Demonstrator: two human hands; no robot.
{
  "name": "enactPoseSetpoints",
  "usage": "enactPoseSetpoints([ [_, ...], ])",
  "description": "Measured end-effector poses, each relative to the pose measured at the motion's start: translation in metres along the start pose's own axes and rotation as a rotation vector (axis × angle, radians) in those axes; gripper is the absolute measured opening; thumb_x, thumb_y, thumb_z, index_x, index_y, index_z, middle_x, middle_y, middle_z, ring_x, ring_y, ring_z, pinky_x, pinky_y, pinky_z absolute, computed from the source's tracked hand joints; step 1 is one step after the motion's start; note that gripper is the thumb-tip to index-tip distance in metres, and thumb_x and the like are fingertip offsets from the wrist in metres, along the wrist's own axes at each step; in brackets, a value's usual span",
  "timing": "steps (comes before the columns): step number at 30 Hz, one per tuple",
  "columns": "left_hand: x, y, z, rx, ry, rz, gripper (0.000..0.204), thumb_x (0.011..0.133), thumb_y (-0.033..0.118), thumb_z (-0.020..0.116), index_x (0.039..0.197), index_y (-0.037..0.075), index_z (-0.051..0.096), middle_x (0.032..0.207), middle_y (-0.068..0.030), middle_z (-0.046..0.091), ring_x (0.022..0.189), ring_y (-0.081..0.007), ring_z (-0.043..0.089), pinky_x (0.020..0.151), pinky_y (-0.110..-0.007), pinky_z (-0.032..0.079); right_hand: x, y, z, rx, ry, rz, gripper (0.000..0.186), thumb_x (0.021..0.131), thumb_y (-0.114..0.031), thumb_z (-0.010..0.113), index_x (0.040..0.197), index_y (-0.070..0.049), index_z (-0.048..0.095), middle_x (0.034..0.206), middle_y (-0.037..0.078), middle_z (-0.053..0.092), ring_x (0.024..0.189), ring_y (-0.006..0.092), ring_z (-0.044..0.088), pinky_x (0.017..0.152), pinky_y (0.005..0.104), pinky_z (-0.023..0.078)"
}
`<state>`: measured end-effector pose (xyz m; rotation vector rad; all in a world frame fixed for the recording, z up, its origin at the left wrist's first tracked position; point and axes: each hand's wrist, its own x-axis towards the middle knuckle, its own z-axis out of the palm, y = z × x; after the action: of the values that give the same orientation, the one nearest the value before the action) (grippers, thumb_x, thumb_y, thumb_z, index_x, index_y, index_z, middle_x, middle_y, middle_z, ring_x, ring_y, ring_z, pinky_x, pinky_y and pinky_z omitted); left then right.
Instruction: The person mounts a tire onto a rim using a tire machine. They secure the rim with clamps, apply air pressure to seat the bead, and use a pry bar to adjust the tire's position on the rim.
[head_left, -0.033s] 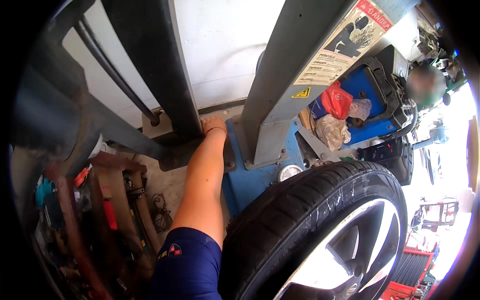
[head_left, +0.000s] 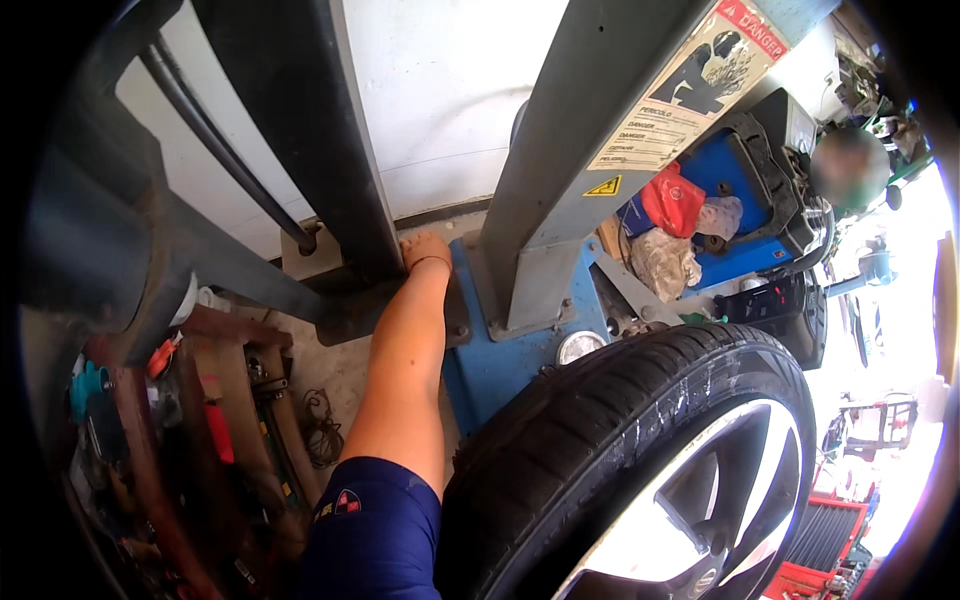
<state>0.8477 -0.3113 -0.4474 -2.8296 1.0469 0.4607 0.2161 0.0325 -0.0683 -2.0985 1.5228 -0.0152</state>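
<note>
My left arm reaches forward from the lower edge in a dark blue short sleeve (head_left: 375, 530). A thin dark band rings its wrist. My left hand (head_left: 426, 247) is at the foot of a black metal post (head_left: 310, 130), against its right edge. Its knuckles show bent and the fingers curl down out of sight; what they hold is hidden. Beside the hand stands a grey column (head_left: 540, 210) on a blue base (head_left: 470, 385). A car wheel with a black tyre (head_left: 560, 450) and silver-black rim (head_left: 650, 530) fills the lower right. My right hand is not in view.
Left, a reddish-brown metal frame (head_left: 140, 430) stands among tools, near a coiled wire (head_left: 322, 430). A round light-coloured cap (head_left: 580, 347) sits on the base. Behind the tyre are a red bag (head_left: 672, 200), a blue machine (head_left: 735, 180) and a black case (head_left: 770, 310). A person (head_left: 850, 170) is farther right.
The view has shifted very slightly. A small green bit now shows just behind the tyre's top edge. My left hand stays at the post.
</note>
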Motion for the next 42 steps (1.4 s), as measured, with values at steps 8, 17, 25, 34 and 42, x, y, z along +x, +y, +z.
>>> enactPoseSetpoints([
  [8,0.001,0.009,-0.043,-0.640,0.225,-0.501,0.018,0.099,0.019,0.059,0.107,0.007,0.068,0.107,-0.0177,0.077,0.103,-0.0337,0.075,0.087,-0.049,0.056,0.001,0.010,0.001,0.044,-0.024,-0.039,0.022,0.080,0.002,0.072,0.100,-0.004,0.065,0.082,0.016,0.059,0.071,0.0359,0.061,0.062,0.0470,0.048],
  [17,-0.279,0.031,-0.218,-1.816,0.805,0.432,0.015,0.109,0.013,0.055,0.112,-0.001,0.060,0.084,-0.0056,0.066,0.061,-0.0060,0.054,0.050,-0.023,0.044,0.039,0.031,-0.018,0.322,0.087,-0.185,0.010,0.092,0.010,0.065,0.094,0.000,0.066,0.076,0.006,0.061,0.067,0.0146,0.055,0.062,0.0267,0.044],
  [25,-0.545,-0.022,-0.262,-1.213,0.708,0.885,0.010,0.093,0.008,0.073,0.101,0.002,0.069,0.090,-0.0102,0.072,0.074,-0.0280,0.068,0.081,-0.044,0.056,0.288,-0.162,-0.081,0.989,-0.328,-0.234,0.046,0.106,-0.035,0.058,0.133,0.002,0.062,0.123,0.015,0.068,0.112,0.0236,0.065,0.098,0.0379,0.052],
  [34,-0.635,-0.017,-0.243,-0.988,0.445,1.158,0.026,0.092,0.008,0.071,0.116,0.002,0.064,0.089,-0.0022,0.067,0.083,-0.0194,0.065,0.077,-0.035,0.050,0.312,-0.327,0.075,-0.872,-0.740,-0.733,0.055,0.088,-0.052,0.071,0.108,-0.001,0.076,0.116,0.017,0.074,0.100,0.0292,0.073,0.079,0.0475,0.057],
  [42,-0.645,-0.031,-0.232,-0.967,0.343,1.104,0.030,0.088,0.008,0.068,0.117,0.001,0.063,0.089,-0.0052,0.063,0.078,-0.0223,0.063,0.069,-0.038,0.048,0.312,-0.309,0.117,-0.860,-0.722,-0.776,0.033,0.094,-0.033,0.066,0.099,-0.003,0.079,0.107,0.019,0.077,0.097,0.0367,0.074,0.080,0.0482,0.058],
])
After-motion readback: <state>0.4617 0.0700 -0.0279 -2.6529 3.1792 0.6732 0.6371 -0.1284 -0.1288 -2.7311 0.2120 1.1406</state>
